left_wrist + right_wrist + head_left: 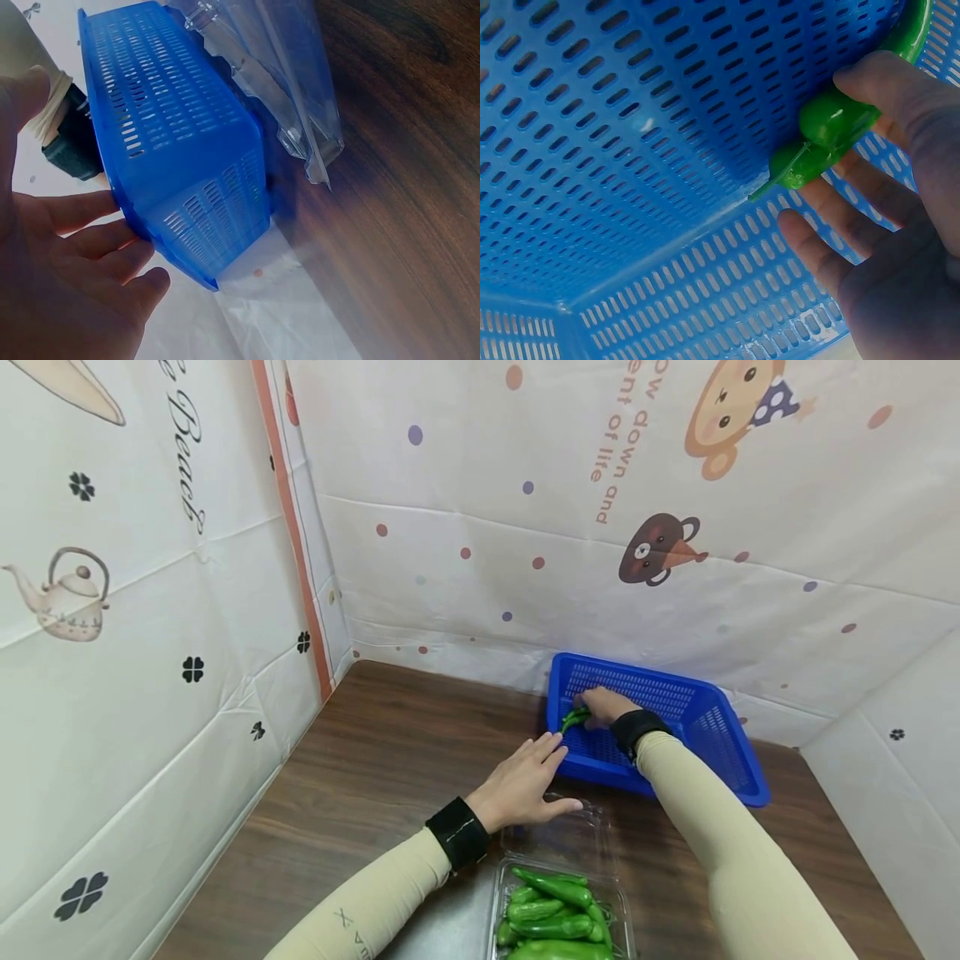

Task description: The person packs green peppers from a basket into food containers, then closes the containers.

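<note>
In the blue plastic basket (716,752), my right hand (609,707) grips green peppers (829,124) at the left end. The right wrist view shows the thumb over the peppers and fingers beneath them, with a thin stem pointing out. My left hand (521,783) is held with fingers extended, its fingertips right at the basket's near left rim, as the left wrist view also shows. Below that hand stands a clear plastic box (492,927) heaped with green peppers (553,928), a larger one at the front. Its transparent lid (558,843) is folded back toward the basket.
The brown wood-grain table (375,760) meets patterned white sheeting (450,585) behind and on both sides. The basket stands close to the back sheet. A grey shiny surface (450,918) lies left of the box.
</note>
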`<move>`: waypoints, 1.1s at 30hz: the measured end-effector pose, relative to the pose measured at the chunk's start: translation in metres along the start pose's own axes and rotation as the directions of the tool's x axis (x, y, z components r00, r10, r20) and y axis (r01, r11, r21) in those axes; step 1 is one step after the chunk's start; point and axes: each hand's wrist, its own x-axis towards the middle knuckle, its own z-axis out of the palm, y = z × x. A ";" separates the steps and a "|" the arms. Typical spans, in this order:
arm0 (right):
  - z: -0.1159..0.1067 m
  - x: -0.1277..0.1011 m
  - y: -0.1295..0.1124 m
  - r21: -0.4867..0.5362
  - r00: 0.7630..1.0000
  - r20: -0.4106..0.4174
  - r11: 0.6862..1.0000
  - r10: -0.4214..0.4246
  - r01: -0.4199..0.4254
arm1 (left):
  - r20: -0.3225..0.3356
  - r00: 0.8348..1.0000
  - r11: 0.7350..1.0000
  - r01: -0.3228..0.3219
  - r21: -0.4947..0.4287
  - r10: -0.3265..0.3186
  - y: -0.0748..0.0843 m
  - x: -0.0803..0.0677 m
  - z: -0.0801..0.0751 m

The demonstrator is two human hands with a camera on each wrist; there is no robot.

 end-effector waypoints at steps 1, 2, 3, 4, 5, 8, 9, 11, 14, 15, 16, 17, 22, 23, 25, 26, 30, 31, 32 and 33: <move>0.000 -0.001 0.000 0.000 1.000 0.002 1.000 0.000 0.000 | 0.002 1.000 1.000 0.001 -0.001 -0.001 0.000 0.000 0.000; 0.000 -0.002 0.001 0.000 1.000 0.004 1.000 0.001 -0.001 | 0.003 1.000 1.000 0.001 -0.003 -0.001 0.001 0.000 0.000; 0.000 -0.003 0.001 0.002 1.000 0.007 1.000 0.004 -0.004 | 0.006 1.000 1.000 0.002 -0.003 -0.002 0.001 0.000 0.000; 0.000 -0.005 0.001 0.003 1.000 0.009 1.000 0.004 -0.004 | 0.004 1.000 1.000 0.002 -0.004 -0.002 0.002 0.000 0.001; 0.001 -0.006 0.002 0.007 1.000 0.012 1.000 0.005 -0.005 | 0.004 1.000 1.000 0.000 -0.004 0.000 0.002 0.000 0.001; 0.002 -0.011 0.003 0.018 1.000 0.018 1.000 0.015 -0.015 | 0.010 1.000 1.000 -0.005 -0.002 0.005 0.004 0.000 0.002; 0.003 -0.013 0.002 0.022 1.000 0.021 1.000 0.018 -0.018 | 0.011 1.000 1.000 -0.006 -0.002 0.006 0.005 0.000 0.002; 0.003 -0.015 0.002 0.026 0.999 0.026 0.999 0.021 -0.021 | 0.015 1.000 1.000 -0.009 -0.002 0.009 0.006 0.000 0.002; 0.001 -0.019 0.002 0.033 0.998 0.039 0.999 0.041 -0.042 | 0.013 1.000 1.000 -0.014 -0.002 0.014 0.006 0.000 0.002; 0.001 -0.020 0.003 0.037 0.998 0.042 0.998 0.051 -0.053 | 0.010 1.000 1.000 -0.017 0.001 0.017 0.006 0.000 0.002; 0.000 -0.021 0.003 0.038 0.997 0.045 0.997 0.061 -0.063 | 0.008 1.000 1.000 -0.019 0.004 0.019 0.006 0.000 0.002; -0.001 -0.022 0.004 0.039 0.996 0.047 0.997 0.070 -0.072 | 0.005 1.000 1.000 -0.020 0.007 0.020 0.006 0.000 0.002; -0.007 -0.025 0.005 0.023 0.997 0.042 0.998 0.061 -0.062 | 0.006 1.000 1.000 -0.015 0.007 0.015 0.005 0.000 0.000; -0.008 -0.026 0.006 0.022 0.998 0.037 0.998 0.059 -0.060 | 0.006 1.000 1.000 -0.014 0.003 0.014 0.005 0.000 -0.001; -0.011 -0.028 0.007 0.024 0.998 0.026 0.998 0.055 -0.056 | 0.007 1.000 1.000 -0.012 -0.003 0.012 0.005 0.000 -0.002; -0.013 -0.029 0.007 0.027 0.998 0.019 0.998 0.055 -0.055 | 0.006 1.000 1.000 -0.010 -0.004 0.010 0.005 0.000 -0.002; -0.021 -0.035 0.005 0.033 1.000 -0.002 0.999 0.022 -0.022 | 0.006 1.000 1.000 -0.001 -0.007 0.001 0.004 -0.001 -0.001; -0.023 -0.036 0.003 0.041 1.000 -0.008 0.999 0.014 -0.014 | 0.005 1.000 1.000 0.001 -0.011 -0.001 0.004 -0.002 -0.002; -0.025 -0.038 0.002 0.050 1.000 -0.012 0.999 0.006 -0.006 | 0.004 1.000 1.000 0.003 -0.014 -0.003 0.004 -0.002 -0.001; -0.028 -0.041 0.000 0.062 1.000 -0.018 0.998 0.000 0.001 | 0.003 1.000 1.000 0.004 -0.018 -0.004 0.003 -0.002 -0.001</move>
